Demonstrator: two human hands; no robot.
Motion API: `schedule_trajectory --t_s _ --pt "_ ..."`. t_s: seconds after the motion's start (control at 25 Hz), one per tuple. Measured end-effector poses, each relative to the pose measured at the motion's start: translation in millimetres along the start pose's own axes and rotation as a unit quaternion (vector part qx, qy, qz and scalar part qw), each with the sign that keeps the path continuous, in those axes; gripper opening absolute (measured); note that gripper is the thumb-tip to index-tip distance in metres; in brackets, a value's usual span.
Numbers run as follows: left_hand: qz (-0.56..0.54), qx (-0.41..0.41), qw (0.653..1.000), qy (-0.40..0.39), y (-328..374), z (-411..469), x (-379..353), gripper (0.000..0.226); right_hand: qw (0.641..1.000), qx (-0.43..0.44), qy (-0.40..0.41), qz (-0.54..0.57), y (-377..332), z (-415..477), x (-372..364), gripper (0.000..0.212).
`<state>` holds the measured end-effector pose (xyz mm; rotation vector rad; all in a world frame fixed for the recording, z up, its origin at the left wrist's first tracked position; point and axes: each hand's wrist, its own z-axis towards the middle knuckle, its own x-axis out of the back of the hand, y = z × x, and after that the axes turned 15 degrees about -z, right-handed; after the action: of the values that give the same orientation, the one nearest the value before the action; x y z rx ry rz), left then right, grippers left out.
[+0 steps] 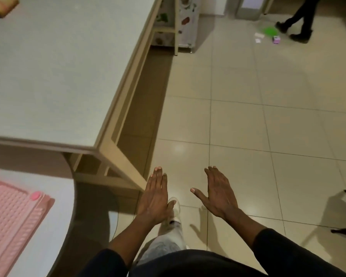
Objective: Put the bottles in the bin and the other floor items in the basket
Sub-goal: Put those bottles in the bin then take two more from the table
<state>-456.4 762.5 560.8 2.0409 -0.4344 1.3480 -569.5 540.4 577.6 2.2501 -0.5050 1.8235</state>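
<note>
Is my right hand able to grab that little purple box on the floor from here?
Probably not. The right hand is open near your body, while the purple box lies far off across the tiled floor. The way over looks free.

Left hand (pixel 155 193) and right hand (pixel 218 194): flat, empty, over tiled floor (pixel 258 120). White table (pixel 48 66) left. Green item (pixel 270 31), far floor.

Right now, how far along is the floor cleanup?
Done: nothing this view can confirm. In hand: nothing; left hand and right hand are open, each grip empty. Left: a green item, white papers and a small purple box lie on the floor ahead.
</note>
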Motion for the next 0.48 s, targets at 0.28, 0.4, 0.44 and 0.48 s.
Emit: schedule_trajectory --t_s 0.28,0.4,0.44,0.48 --pt "0.014 -0.071 0.997 -0.021 17.9 130.0 32.4 0.100 0.998 -0.063 0.025 -0.007 46.2 78.0 28.8 0.104" --pt "0.010 -0.079 0.996 -0.032 26.0 173.5 44.3 0.099 0.996 -0.087 0.024 -0.002 65.0 106.7 37.3 0.104" --pt "0.013 -0.080 0.996 -0.026 27.1 183.6 45.4 0.098 0.995 -0.091 0.031 -0.002 70.1 114.4 36.5 0.105" --pt "0.020 -0.080 0.996 -0.028 29.1 197.1 45.7 0.098 0.995 -0.091 0.032 -0.002 77.7 125.8 35.8 0.105"
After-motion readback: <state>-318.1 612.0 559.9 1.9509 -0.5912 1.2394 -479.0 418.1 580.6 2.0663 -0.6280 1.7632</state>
